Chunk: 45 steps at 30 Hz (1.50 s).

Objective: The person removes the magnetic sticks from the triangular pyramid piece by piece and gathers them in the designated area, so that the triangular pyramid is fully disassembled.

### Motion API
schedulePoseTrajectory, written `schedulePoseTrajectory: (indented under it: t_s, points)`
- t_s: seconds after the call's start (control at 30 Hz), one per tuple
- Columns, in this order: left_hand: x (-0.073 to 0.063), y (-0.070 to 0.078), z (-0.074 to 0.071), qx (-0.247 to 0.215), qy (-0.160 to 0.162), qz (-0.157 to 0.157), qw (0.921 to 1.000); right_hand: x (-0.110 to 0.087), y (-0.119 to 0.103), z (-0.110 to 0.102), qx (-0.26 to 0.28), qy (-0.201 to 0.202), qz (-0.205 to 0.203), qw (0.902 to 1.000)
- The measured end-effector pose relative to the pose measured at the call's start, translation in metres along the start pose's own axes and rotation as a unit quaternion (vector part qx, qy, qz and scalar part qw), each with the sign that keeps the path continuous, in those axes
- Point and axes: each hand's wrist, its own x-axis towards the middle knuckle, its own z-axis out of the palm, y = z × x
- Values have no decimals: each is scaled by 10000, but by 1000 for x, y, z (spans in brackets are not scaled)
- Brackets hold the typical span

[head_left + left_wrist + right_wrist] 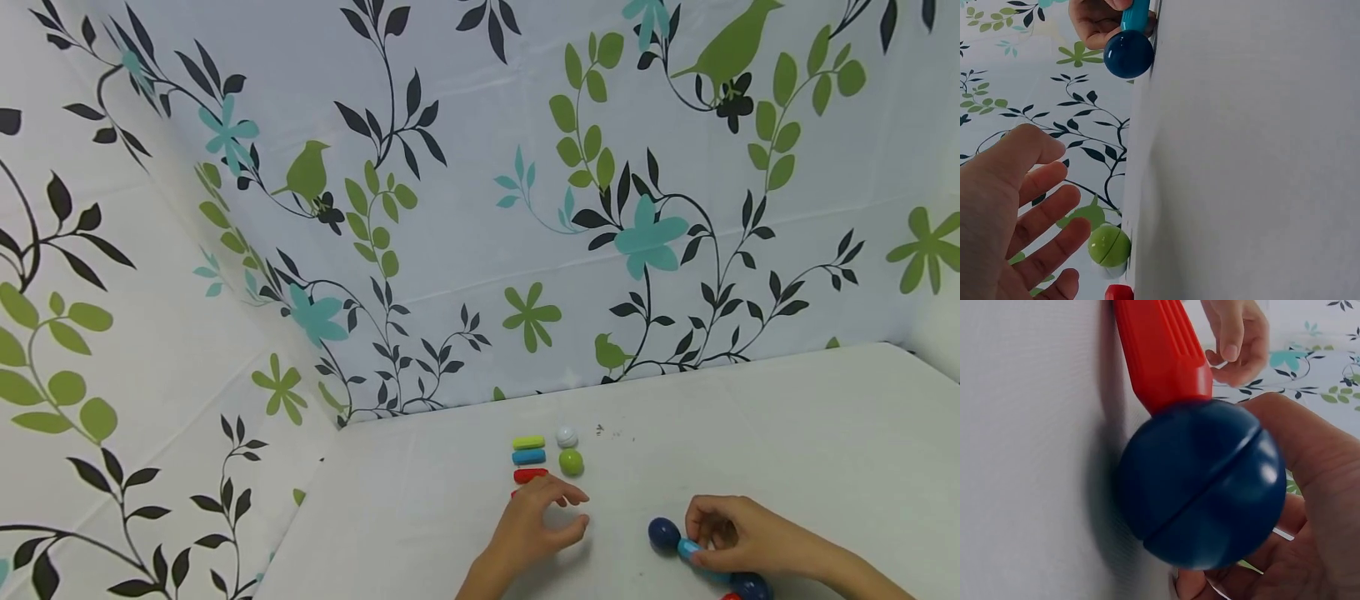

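My right hand [757, 537] pinches a light blue rod [690, 551] between thumb and fingers, low over the white table. A dark blue ball [663, 534] sits at the rod's far end, and a second dark blue ball [751, 586] is at its near end. From that near ball [1200, 484] runs a ribbed red rod [1166, 356], large in the right wrist view. My left hand [532, 525] hovers with loosely bent fingers and nothing in them, partly covering a red piece beside the loose rods. The left wrist view shows its fingers apart.
Beyond my left hand lie a yellow-green rod [528, 442], a blue rod [528, 457] and a red rod [531, 475]. Beside them are a white ball [567, 437] and a green ball [571, 462]. A leaf-and-bird patterned cloth [465, 225] borders the white table [787, 433].
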Motion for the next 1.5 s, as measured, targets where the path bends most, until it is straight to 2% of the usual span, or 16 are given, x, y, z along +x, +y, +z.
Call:
schedulePoseTrajectory:
  t_s: [0.13, 0.27, 0.37, 0.47, 0.67, 0.77, 0.9, 1.0, 1.1, 1.33, 1.5]
  points:
    - [1, 6, 4, -272, -386, -312, 9984, 1, 0, 1, -66, 6, -74, 10000]
    - [2, 8, 10, -841, -835, -600, 9911, 1, 1, 3, 52, -39, 99, 9999]
    - [2, 9, 14, -1412, -1136, -496, 9822, 2, 1, 5, 188, -86, 174, 9996]
    - [2, 11, 18, -1800, -1433, -298, 9727, 3, 1, 7, 175, -76, 54, 9998]
    - [6, 17, 26, -1982, -1904, -64, 9615, 4, 2, 15, 248, -47, -313, 9992]
    - [8, 21, 30, -2022, -2116, -22, 9562, 6, 2, 18, 376, -81, -317, 9988]
    - [8, 28, 33, -1715, -2232, -71, 9595, 6, 1, 20, 476, -61, -195, 9987]
    - [9, 31, 35, -1345, -2216, -62, 9658, 7, -1, 20, 408, -21, -179, 9990]
    - [10, 31, 37, -1165, -2182, 5, 9689, 8, -3, 20, 254, 11, -187, 9995]
    - [12, 28, 38, -1251, -2244, 147, 9663, 8, -3, 18, 324, -101, -179, 9993]
    - [12, 28, 38, -999, -2284, 401, 9676, 7, 2, 18, 422, -186, -215, 9987]
